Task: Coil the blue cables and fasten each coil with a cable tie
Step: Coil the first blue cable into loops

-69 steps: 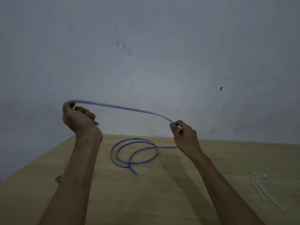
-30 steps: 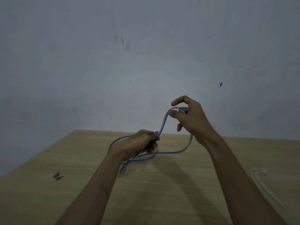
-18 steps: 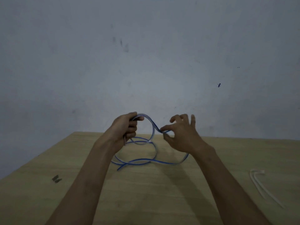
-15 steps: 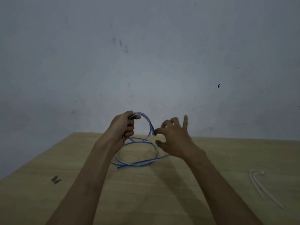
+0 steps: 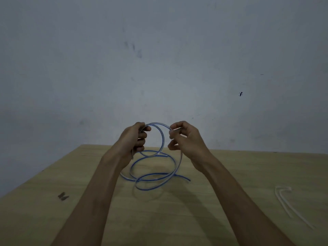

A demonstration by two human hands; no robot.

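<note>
Since half a second ago, right hand point(image 5: 186, 141) raised and curled, now pinching the blue cable point(image 5: 156, 174) at the top of a second arc; more loops gathered between the hands. Left hand point(image 5: 134, 141) closed in a fist around the top of the coil, fingers point(image 5: 142, 135) wrapped over several strands at once. Right fingers point(image 5: 173, 134) drawn in, thumb and forefinger tight on a single strand. Upper loops held up in front of the grey wall point(image 5: 159, 59); lower loops hanging down to the wooden worktop point(image 5: 168, 219), one free end lying just right of the coil. White cable ties point(image 5: 291, 206) flat on the worktop, well apart to the right. Small dark mark point(image 5: 63, 196) on the left side.
</note>
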